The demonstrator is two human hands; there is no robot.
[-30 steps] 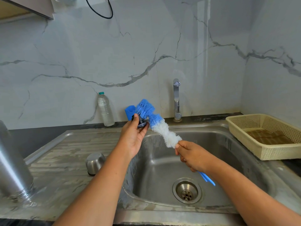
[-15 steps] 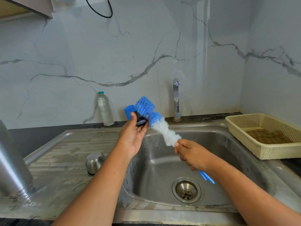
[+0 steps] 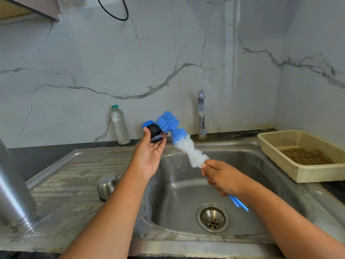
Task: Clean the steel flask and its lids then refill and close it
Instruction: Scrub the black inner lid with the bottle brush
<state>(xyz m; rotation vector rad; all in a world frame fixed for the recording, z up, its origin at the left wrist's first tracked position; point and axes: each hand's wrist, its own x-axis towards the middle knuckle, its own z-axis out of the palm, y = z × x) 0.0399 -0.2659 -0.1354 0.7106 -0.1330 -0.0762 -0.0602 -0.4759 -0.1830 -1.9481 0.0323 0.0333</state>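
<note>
White marble-look wall [image 3: 74, 53] w/ grey veins, cabinet [image 3: 37, 6] corner top-left

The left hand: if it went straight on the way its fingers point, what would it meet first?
Probably the blue object just behind the black lid that the left hand holds, then the marble wall. Depth is unclear, so it could pass over it.

The left hand [image 3: 149, 156] is held palm-up above the left rim of the sink [image 3: 179, 199], thumb and fingertips pinching a small black lid [image 3: 155, 135]. The right hand [image 3: 222, 177] hovers over the sink's middle, fist curled round the brush [image 3: 186, 144] handle, forearm entering from the sink's near right corner.
</note>
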